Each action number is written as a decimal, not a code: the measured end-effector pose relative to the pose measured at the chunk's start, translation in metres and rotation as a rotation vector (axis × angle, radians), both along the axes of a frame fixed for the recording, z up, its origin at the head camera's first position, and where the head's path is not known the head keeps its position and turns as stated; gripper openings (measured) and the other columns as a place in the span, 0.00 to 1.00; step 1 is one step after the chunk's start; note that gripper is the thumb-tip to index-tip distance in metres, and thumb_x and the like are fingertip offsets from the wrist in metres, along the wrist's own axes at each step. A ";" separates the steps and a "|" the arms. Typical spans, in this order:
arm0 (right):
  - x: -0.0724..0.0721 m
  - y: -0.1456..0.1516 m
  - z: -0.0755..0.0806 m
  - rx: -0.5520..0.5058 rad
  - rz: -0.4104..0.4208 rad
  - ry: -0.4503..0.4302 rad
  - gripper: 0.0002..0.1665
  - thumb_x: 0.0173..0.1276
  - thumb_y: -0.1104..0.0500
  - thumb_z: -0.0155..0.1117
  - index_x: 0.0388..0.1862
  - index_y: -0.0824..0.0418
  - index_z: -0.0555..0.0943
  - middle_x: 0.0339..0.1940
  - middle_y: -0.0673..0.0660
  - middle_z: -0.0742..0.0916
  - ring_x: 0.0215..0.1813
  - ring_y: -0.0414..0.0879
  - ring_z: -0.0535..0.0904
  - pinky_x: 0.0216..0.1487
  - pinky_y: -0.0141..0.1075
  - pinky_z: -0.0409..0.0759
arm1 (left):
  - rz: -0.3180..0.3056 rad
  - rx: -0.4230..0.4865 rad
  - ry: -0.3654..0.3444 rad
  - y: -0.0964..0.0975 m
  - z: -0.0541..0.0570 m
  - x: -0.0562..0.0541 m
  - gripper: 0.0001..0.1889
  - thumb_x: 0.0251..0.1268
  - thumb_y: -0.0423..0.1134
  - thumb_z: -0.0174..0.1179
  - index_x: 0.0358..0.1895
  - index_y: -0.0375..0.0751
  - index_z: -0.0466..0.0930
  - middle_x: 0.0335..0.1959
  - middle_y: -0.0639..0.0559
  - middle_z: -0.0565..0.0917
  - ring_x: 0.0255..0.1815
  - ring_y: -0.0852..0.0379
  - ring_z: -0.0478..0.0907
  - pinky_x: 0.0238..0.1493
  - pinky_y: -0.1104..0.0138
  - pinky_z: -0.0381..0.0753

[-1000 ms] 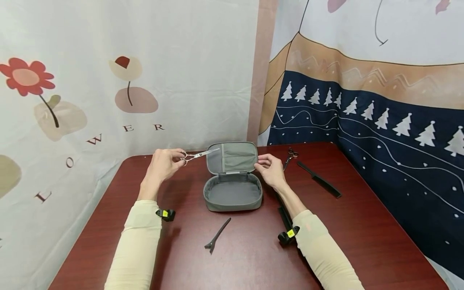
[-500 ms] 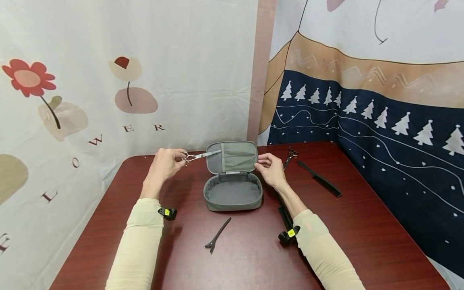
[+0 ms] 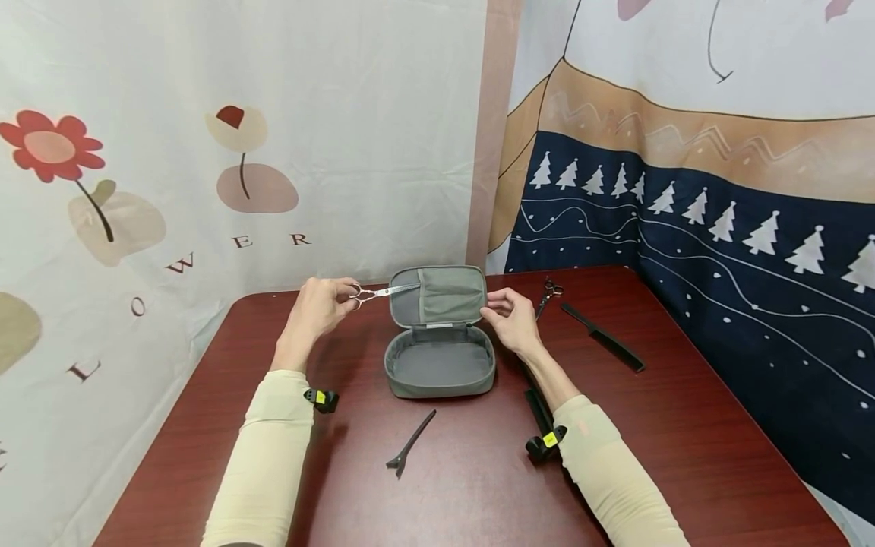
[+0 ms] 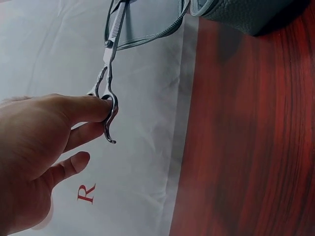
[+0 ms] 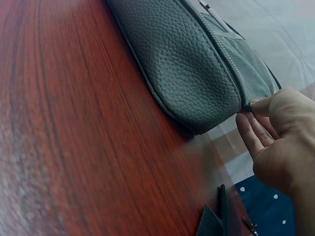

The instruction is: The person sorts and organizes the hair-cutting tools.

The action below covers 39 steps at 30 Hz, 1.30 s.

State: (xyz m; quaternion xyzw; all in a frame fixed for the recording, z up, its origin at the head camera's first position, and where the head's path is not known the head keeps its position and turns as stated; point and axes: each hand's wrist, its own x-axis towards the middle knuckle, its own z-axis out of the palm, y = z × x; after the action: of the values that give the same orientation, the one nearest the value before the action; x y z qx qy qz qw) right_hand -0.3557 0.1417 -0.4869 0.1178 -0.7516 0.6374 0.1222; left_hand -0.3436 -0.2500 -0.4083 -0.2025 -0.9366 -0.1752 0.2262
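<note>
My left hand pinches the handle rings of silver thinning scissors, whose toothed blade shows in the left wrist view. Their tips reach the edge of the pocket inside the raised lid of a grey-green zip case; whether they are inside it is hard to tell. With thumb and fingers, my right hand pinches the lid's right edge, also seen in the right wrist view, where the case's textured side shows. Nothing is visible in the case's lower half.
In front of the case lies a dark hair clip. A second pair of scissors and a black comb lie to its right. Another black comb is partly hidden beneath my right forearm. Patterned cloth hangs behind the table.
My left hand has moved slightly right, bringing the thinning scissors' tips from in front of the lid's left panel to the pocket edge. The right hand and case have stayed in place.
</note>
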 end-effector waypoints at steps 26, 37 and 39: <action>-0.002 -0.001 -0.003 -0.026 0.006 0.026 0.16 0.70 0.75 0.76 0.55 0.76 0.87 0.51 0.80 0.92 0.46 0.44 0.92 0.48 0.21 0.86 | -0.035 0.086 -0.100 -0.005 -0.003 -0.007 0.07 0.65 0.27 0.75 0.45 0.32 0.97 0.53 0.41 0.97 0.38 0.45 0.94 0.41 0.62 0.87; -0.001 -0.001 -0.002 -0.027 0.010 0.036 0.16 0.69 0.76 0.77 0.54 0.76 0.87 0.50 0.80 0.92 0.42 0.35 0.89 0.48 0.21 0.87 | -0.031 0.120 -0.179 -0.003 0.001 -0.008 0.08 0.64 0.29 0.74 0.44 0.34 0.98 0.52 0.42 0.97 0.40 0.47 0.95 0.40 0.70 0.84; -0.001 -0.002 -0.002 -0.016 0.015 0.039 0.16 0.69 0.75 0.77 0.54 0.76 0.87 0.49 0.79 0.93 0.43 0.34 0.89 0.50 0.22 0.87 | -0.043 0.124 -0.146 0.000 0.000 -0.009 0.08 0.65 0.29 0.74 0.45 0.33 0.97 0.52 0.41 0.97 0.39 0.45 0.95 0.40 0.69 0.84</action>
State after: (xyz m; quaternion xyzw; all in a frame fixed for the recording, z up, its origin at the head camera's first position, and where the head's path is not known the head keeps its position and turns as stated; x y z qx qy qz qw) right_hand -0.3569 0.1398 -0.4886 0.1348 -0.7431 0.6419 0.1329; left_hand -0.3525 -0.2501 -0.4079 -0.1950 -0.9332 -0.2523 0.1655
